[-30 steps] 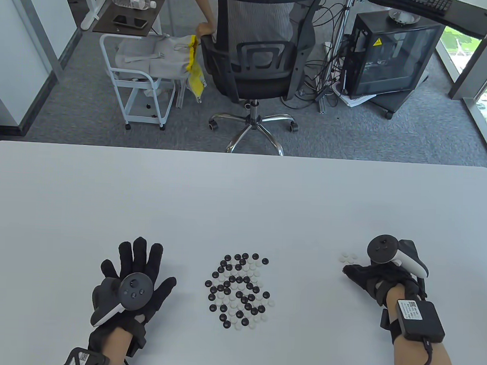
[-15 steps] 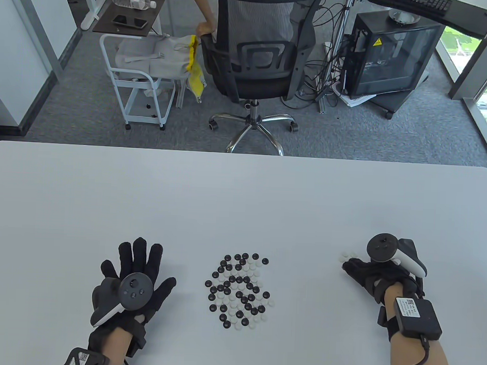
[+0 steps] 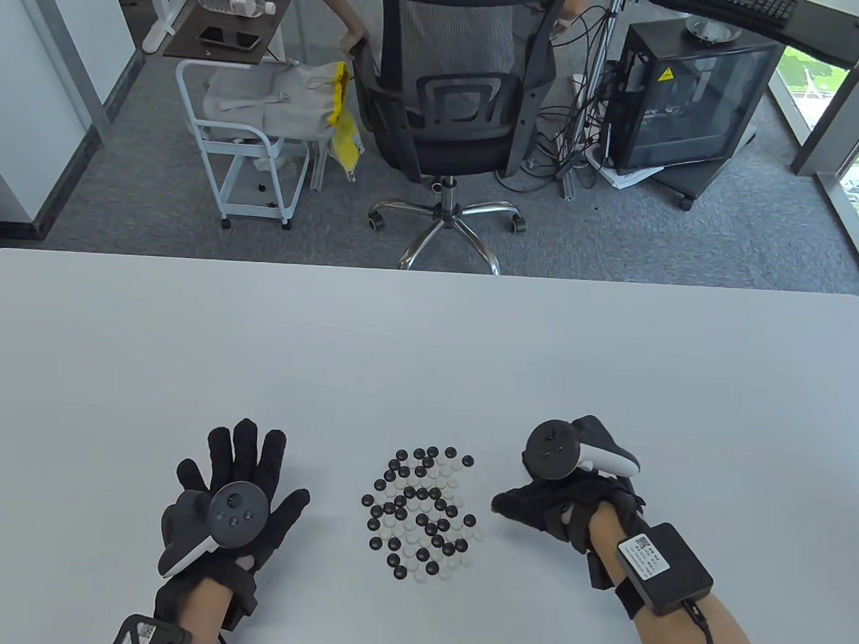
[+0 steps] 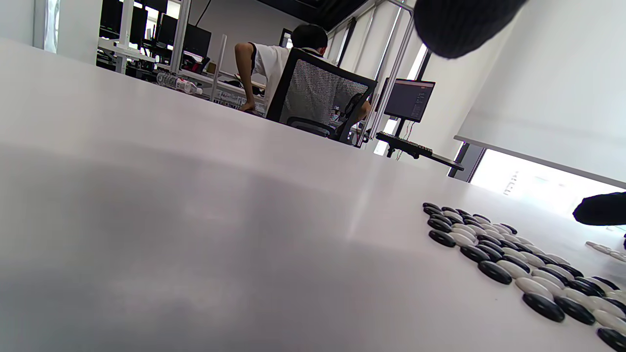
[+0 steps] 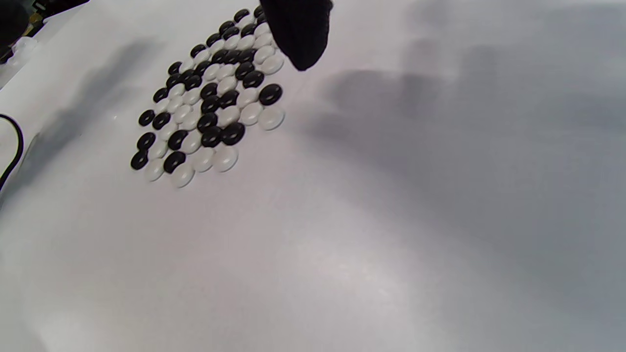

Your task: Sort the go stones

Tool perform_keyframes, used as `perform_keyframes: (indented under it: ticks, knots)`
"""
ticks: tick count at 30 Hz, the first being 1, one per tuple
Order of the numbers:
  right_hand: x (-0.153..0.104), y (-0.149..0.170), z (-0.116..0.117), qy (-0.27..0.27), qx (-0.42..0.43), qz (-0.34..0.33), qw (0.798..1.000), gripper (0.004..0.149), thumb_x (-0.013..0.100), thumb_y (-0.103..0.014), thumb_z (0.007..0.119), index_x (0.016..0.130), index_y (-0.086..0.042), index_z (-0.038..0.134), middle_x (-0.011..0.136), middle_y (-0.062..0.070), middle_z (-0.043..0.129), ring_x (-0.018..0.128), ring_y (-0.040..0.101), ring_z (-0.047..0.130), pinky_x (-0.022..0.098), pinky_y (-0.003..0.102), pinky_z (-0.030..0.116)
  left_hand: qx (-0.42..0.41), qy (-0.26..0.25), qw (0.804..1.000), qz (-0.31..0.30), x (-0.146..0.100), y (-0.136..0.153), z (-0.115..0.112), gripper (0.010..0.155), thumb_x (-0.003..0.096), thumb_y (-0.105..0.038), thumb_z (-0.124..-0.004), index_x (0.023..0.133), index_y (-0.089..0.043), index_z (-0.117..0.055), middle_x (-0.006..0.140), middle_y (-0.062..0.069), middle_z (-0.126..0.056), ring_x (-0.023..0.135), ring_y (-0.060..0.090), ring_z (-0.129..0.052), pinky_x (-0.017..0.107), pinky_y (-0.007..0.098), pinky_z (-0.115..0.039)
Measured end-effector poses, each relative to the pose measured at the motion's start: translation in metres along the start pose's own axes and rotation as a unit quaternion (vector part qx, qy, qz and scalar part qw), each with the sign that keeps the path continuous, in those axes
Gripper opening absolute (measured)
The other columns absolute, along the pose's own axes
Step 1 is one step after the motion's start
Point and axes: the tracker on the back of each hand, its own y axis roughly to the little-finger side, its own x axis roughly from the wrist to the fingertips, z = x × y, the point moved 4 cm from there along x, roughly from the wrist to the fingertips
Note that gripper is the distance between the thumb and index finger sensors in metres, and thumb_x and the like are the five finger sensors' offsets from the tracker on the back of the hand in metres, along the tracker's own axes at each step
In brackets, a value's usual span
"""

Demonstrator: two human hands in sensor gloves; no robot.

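Table view: my left hand point(image 3: 233, 495) lies flat on the white table point(image 3: 428, 350), black-gloved fingers spread straight, holding nothing. My right hand point(image 3: 560, 502) hovers just right of the cluster of glossy black and white lens-shaped Go stones point(image 3: 421, 514), fingers reaching toward it; whether they pinch anything I cannot tell.

Only the left wrist view shows a few small white stones point(image 4: 606, 249) lying apart, beyond the cluster point(image 4: 518, 266), under a dark fingertip.

Right wrist view: one gloved fingertip point(image 5: 298, 32) hangs over the cluster's point(image 5: 210, 98) edge.

The cluster sits mid-table between my hands, colours mixed, its long axis running away from me.
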Motion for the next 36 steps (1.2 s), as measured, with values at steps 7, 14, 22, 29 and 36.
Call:
perform_keyframes:
  ticks: [7, 14, 22, 29, 36]
  knots:
    - [0.016, -0.019, 0.024, -0.046, -0.004, -0.028, 0.999, 0.07, 0.062, -0.051, 0.051, 0.113, -0.006, 0.067, 0.114, 0.044, 0.012, 0.092, 0.072, 0.0, 0.057, 0.093, 0.018, -0.006, -0.005, 1.0, -0.001, -0.001, 0.002, 0.001, 0.085, 0.063, -0.059, -0.059, 0.121, -0.016, -0.015, 0.123, 0.031, -0.001, 0.106, 0.059, 0.002, 0.055, 0.086, -0.006]
    - [-0.006, 0.051, -0.007, 0.005, 0.017, 0.099, 0.995, 0.069, 0.062, -0.05, 0.051, 0.112, -0.007, 0.068, 0.115, 0.045, 0.014, 0.092, 0.073, 0.0, 0.056, 0.094, 0.018, -0.007, -0.008, 1.0, -0.001, -0.001, 0.002, 0.002, 0.084, 0.0631, -0.059, -0.059, 0.121, -0.016, -0.015, 0.123, 0.031, -0.001, 0.106, 0.059, 0.002, 0.055, 0.086, -0.006]
    - [-0.036, 0.122, -0.03, 0.071, 0.068, 0.212, 0.972, 0.07, 0.061, -0.05, 0.051, 0.111, -0.005, 0.07, 0.114, 0.045, 0.013, 0.092, 0.072, -0.001, 0.056, 0.094, 0.016, -0.004, -0.001, 1.0, 0.001, 0.0, 0.001, 0.0, 0.084, 0.0631, -0.059, -0.059, 0.121, -0.016, -0.015, 0.123, 0.03, -0.001, 0.106, 0.059, 0.003, 0.055, 0.086, -0.006]
    - [-0.045, 0.144, -0.032, 0.104, 0.095, 0.229, 0.963, 0.069, 0.061, -0.05, 0.051, 0.112, -0.006, 0.068, 0.114, 0.045, 0.012, 0.092, 0.072, -0.001, 0.056, 0.093, 0.016, -0.003, 0.002, 1.0, 0.002, 0.001, 0.001, 0.0, 0.084, 0.0631, -0.059, -0.059, 0.121, -0.016, -0.015, 0.123, 0.03, -0.001, 0.106, 0.059, 0.003, 0.055, 0.086, -0.006]
    - [-0.044, 0.126, -0.038, 0.114, 0.077, 0.196, 0.971, 0.07, 0.061, -0.05, 0.051, 0.112, -0.005, 0.069, 0.114, 0.046, 0.012, 0.092, 0.073, -0.001, 0.056, 0.093, 0.016, -0.003, 0.004, 1.0, 0.004, 0.001, 0.001, 0.0, 0.084, 0.0631, -0.059, -0.059, 0.121, -0.016, -0.015, 0.123, 0.03, -0.001, 0.106, 0.059, 0.003, 0.055, 0.086, -0.006]
